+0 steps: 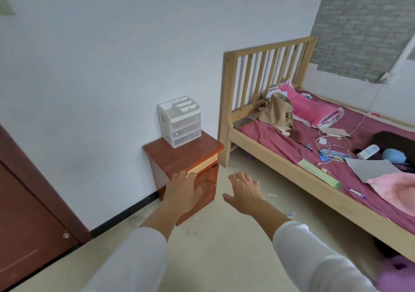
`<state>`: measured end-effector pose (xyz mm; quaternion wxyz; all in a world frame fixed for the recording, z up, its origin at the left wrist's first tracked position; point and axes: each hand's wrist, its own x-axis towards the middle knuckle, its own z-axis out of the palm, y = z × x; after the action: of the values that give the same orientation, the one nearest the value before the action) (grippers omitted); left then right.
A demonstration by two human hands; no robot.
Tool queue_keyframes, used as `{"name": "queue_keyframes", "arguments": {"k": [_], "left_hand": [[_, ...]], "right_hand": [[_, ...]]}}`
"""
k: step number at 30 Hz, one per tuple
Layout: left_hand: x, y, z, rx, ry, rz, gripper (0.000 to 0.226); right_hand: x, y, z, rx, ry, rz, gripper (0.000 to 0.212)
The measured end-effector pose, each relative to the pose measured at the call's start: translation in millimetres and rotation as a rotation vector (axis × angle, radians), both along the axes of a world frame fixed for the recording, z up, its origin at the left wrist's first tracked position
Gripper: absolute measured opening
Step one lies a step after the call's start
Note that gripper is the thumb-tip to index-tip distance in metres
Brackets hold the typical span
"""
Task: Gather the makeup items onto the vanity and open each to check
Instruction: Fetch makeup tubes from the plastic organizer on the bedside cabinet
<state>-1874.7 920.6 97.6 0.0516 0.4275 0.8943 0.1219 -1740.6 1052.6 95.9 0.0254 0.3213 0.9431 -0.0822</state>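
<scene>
Both arms reach toward the table (186, 151).
Over its drawer (207, 162) the left hand (183, 190) lies relaxed; the right hand (244, 192) is spread, both holding nothing.

Left hand (183, 190), right hand (244, 192) before nightstand (190, 151)

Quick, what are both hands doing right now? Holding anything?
Left hand: open, holding nothing, in front of the nightstand drawer.
Right hand: open, fingers spread, holding nothing.

a bedroom: wooden bed (269, 148), nightstand (179, 157).
</scene>
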Motion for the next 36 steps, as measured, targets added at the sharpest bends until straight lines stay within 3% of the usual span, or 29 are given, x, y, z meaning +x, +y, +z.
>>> {"name": "queue_keyframes", "arguments": {"k": [15,24,29,33,36], "left_hand": [[-274,206,-35,-0.109,-0.076,0.094,0.050],[-399,264,-72,-0.225,0.001,0.078,0.054],[-457,276,-96,-0.311,0.051,-0.089,0.059],[-485,282,-108,-0.270,0.087,-0.198,0.054],[-493,284,-118,-0.206,0.077,-0.214,0.063]], "right_hand": [[-289,220,-29,-0.106,-0.018,0.063,0.058],[-406,276,-72,-0.242,-0.067,0.007,0.054],[-466,288,-100,-0.355,-0.101,-0.077,0.059],[-504,293,-118,-0.484,-0.082,-0.186,0.059],[-526,297,-134,-0.620,-0.011,-0.286,0.051]]}}
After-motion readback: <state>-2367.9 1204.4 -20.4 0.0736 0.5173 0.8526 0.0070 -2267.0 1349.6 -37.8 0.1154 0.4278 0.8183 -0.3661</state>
